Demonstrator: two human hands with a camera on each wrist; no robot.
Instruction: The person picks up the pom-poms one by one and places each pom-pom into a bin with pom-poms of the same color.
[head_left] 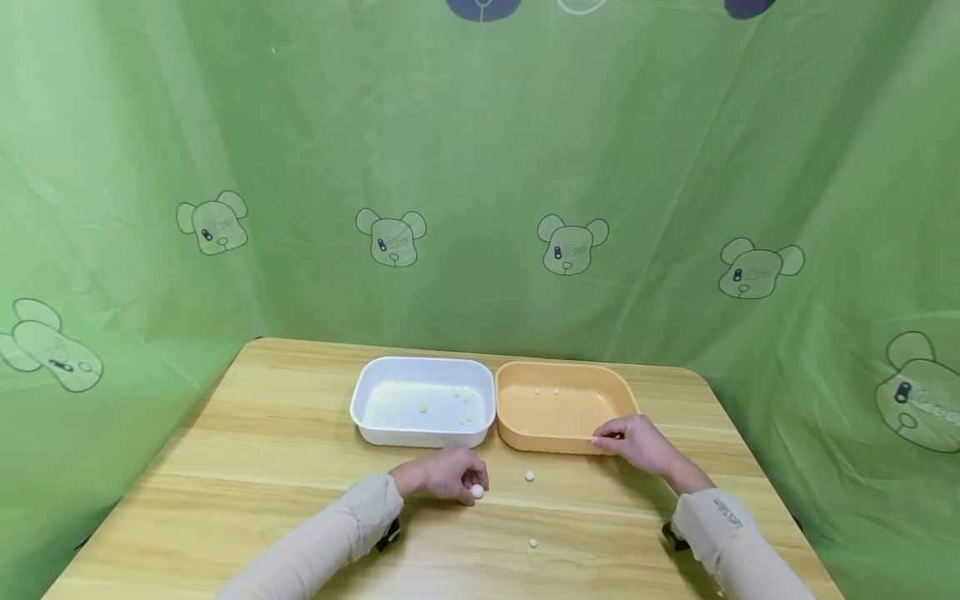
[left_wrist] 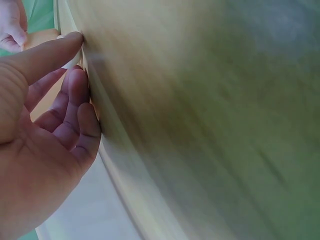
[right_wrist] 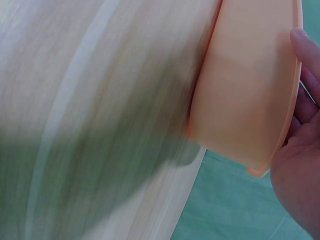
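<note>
My left hand (head_left: 450, 477) pinches a small white ball (head_left: 477, 492) between thumb and fingers, low over the table in front of the white tray (head_left: 420, 437). Only a sliver of that ball (left_wrist: 73, 62) shows past the thumb in the left wrist view. On the right, my right hand (head_left: 637, 442) grips the near right rim of the orange tray (head_left: 555, 443), with the thumb on the outer side (right_wrist: 250, 85). Two small white balls (head_left: 556, 391) lie inside the orange tray. Several small yellowish pieces (head_left: 423, 409) are scattered in the white tray.
Two more white balls lie on the wooden table (head_left: 247, 467): one ball (head_left: 529, 476) in front of the orange tray, and a smaller ball (head_left: 533, 542) nearer me. The trays stand side by side near the far edge. A green curtain (head_left: 480, 167) encloses the table.
</note>
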